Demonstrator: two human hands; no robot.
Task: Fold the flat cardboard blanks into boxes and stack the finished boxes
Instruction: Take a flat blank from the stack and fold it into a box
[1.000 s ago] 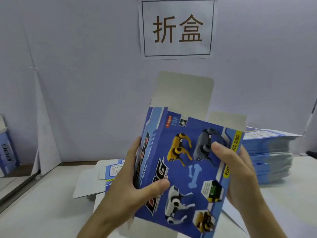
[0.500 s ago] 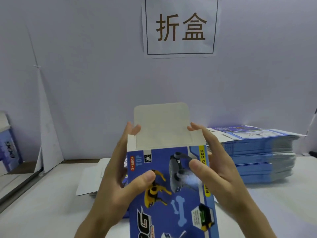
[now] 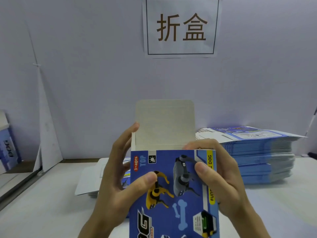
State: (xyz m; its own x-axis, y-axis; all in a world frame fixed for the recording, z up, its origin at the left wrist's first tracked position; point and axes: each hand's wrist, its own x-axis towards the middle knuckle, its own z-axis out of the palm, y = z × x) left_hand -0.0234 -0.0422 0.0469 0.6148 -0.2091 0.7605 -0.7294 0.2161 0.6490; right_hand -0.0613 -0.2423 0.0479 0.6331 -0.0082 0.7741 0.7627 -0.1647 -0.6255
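Lower end of box [image 3: 173, 194] cut off by frame edge. Fingers of left hand [image 3: 116, 182] partly behind it. Its small print [image 3: 197, 222] illegible.

The rear wall [image 3: 85, 74] is a plain, pale lavender-grey panel under even, diffuse light. A white paper sign [image 3: 181, 27] bearing two brown characters in a thin black frame is fixed to it at top centre. A white table [image 3: 42, 212] meets the wall's base, with a grey rail [image 3: 17, 186] along its left edge and a white sheet [image 3: 48, 143] leaning against the wall at left.
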